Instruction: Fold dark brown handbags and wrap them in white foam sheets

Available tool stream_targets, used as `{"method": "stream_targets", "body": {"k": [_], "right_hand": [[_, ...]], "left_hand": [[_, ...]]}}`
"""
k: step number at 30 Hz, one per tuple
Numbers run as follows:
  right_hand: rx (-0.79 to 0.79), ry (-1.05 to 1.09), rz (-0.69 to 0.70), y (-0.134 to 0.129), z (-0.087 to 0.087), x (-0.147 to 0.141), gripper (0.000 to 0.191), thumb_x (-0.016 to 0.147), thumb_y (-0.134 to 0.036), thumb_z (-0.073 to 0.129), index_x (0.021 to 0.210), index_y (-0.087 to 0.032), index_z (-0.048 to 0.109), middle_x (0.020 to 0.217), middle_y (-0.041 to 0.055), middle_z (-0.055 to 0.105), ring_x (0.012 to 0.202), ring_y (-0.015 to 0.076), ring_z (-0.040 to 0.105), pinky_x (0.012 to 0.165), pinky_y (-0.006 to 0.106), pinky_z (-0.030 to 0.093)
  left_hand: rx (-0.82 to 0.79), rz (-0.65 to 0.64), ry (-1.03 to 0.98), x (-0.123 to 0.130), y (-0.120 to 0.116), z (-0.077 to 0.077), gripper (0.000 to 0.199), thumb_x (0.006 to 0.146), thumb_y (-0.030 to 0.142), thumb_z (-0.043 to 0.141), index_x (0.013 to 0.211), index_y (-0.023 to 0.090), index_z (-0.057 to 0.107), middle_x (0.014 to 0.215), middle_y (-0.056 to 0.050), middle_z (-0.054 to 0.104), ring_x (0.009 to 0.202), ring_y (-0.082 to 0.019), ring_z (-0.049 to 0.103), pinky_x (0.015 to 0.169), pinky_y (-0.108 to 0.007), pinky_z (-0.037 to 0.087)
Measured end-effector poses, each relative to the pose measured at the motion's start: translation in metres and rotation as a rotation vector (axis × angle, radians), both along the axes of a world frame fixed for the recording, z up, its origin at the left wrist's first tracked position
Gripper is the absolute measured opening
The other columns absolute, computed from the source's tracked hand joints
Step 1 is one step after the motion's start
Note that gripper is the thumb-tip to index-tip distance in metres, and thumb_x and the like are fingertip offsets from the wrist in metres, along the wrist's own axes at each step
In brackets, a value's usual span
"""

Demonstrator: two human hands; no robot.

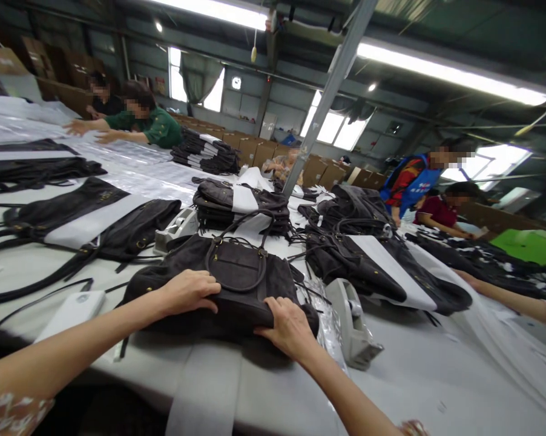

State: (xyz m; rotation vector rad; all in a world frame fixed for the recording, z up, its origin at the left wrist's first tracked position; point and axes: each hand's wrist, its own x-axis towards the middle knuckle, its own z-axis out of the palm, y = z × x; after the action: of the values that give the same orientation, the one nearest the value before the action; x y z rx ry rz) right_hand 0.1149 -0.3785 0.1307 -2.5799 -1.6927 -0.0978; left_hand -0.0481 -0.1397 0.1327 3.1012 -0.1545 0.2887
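Observation:
A black handbag (236, 269) lies flat before me, its round handle loop resting on top. My left hand (192, 293) grips its near edge on the left, fingers over the top and thumb at the front. On the right part of that edge, my right hand (287, 324) is closed the same way, thumb toward the underside. A white strip (204, 381) comes out from beneath the bag and hangs over the table's near edge. The bag's underside and the strip's far end are hidden.
Tape dispensers stand at left (180, 227) and right (352, 324). Stacked black bags (241, 203) lie behind; wrapped bags lie left (86, 218) and right (382, 266). A white box-like object (75, 309) sits near my left forearm. Another person's hand (470, 280) reaches in from the right.

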Motion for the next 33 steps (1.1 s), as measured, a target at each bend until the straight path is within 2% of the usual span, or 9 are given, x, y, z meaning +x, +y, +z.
{"method": "stream_targets", "body": {"k": [5,8,13,18,20,24,27,30,33], "right_hand": [[-0.033,0.055,0.088,-0.005,-0.002,0.007,0.072,0.054,-0.059,0.081,0.112,-0.024,0.057,0.094,0.0043,0.059,0.087,0.0239,0.057,0.074,0.032,0.044],[-0.053,0.096,0.179,-0.008,0.002,0.012,0.074,0.055,-0.059,0.08,0.116,-0.025,0.055,0.099,0.0041,0.057,0.089,0.0226,0.057,0.074,0.03,0.043],[-0.107,0.027,0.178,-0.012,-0.019,0.017,0.014,0.083,-0.032,0.062,0.09,-0.021,0.058,0.087,0.0015,0.06,0.08,0.0167,0.059,0.064,0.025,0.037],[-0.033,-0.122,0.248,-0.023,-0.055,0.013,0.014,0.08,-0.008,0.052,0.085,-0.019,0.057,0.083,0.0023,0.061,0.077,0.0157,0.056,0.065,0.026,0.036],[-0.04,-0.088,0.257,-0.025,-0.05,0.019,0.01,0.082,-0.014,0.056,0.09,-0.02,0.058,0.086,0.0021,0.061,0.08,0.016,0.056,0.066,0.026,0.036],[-0.173,0.067,0.235,-0.023,-0.007,0.044,0.021,0.077,-0.04,0.069,0.084,-0.022,0.061,0.084,0.0007,0.063,0.082,0.0173,0.056,0.069,0.025,0.037],[-0.265,0.165,0.227,-0.024,0.019,0.06,0.026,0.069,-0.039,0.077,0.083,-0.022,0.065,0.085,0.0007,0.065,0.086,0.0184,0.058,0.071,0.025,0.037],[-0.311,0.162,0.18,-0.032,0.02,0.062,0.025,0.069,-0.036,0.076,0.087,-0.023,0.066,0.084,0.0008,0.067,0.082,0.0187,0.06,0.067,0.024,0.037],[-0.273,0.042,0.08,-0.045,-0.003,0.054,0.012,0.082,-0.034,0.063,0.082,-0.022,0.066,0.076,0.002,0.067,0.074,0.0185,0.061,0.062,0.025,0.036]], "left_hand": [[0.048,0.159,0.145,-0.024,-0.004,-0.012,0.075,0.041,0.061,0.084,0.099,0.022,0.054,0.092,-0.004,0.061,0.08,-0.027,0.059,0.064,-0.032,0.043],[0.069,0.235,0.197,-0.039,-0.003,-0.023,0.063,0.052,0.048,0.084,0.101,0.023,0.053,0.09,-0.003,0.062,0.076,-0.026,0.061,0.061,-0.031,0.042],[0.117,0.234,0.093,-0.051,0.0,-0.036,0.012,0.08,0.019,0.061,0.088,0.023,0.053,0.081,-0.001,0.06,0.071,-0.021,0.06,0.057,-0.028,0.039],[0.209,0.168,-0.066,-0.063,-0.002,-0.062,0.022,0.081,0.002,0.046,0.084,0.022,0.053,0.079,-0.004,0.056,0.07,-0.019,0.053,0.058,-0.029,0.038],[0.186,0.185,-0.074,-0.066,-0.001,-0.064,0.02,0.082,0.003,0.047,0.087,0.022,0.053,0.078,-0.004,0.056,0.071,-0.019,0.052,0.059,-0.03,0.037],[0.134,0.229,-0.047,-0.071,0.009,-0.049,0.01,0.082,0.013,0.056,0.086,0.022,0.054,0.072,-0.004,0.056,0.074,-0.022,0.051,0.064,-0.033,0.036],[0.123,0.203,-0.05,-0.079,0.023,-0.038,0.011,0.078,0.017,0.063,0.085,0.022,0.055,0.077,-0.004,0.059,0.082,-0.024,0.052,0.073,-0.037,0.036],[0.073,0.13,-0.092,-0.093,0.04,-0.044,0.009,0.079,0.017,0.063,0.082,0.022,0.056,0.088,-0.004,0.061,0.095,-0.024,0.052,0.083,-0.037,0.036],[0.026,0.122,-0.127,-0.107,0.055,-0.06,0.009,0.086,0.018,0.056,0.077,0.021,0.056,0.082,-0.002,0.058,0.087,-0.019,0.052,0.077,-0.03,0.038]]}}
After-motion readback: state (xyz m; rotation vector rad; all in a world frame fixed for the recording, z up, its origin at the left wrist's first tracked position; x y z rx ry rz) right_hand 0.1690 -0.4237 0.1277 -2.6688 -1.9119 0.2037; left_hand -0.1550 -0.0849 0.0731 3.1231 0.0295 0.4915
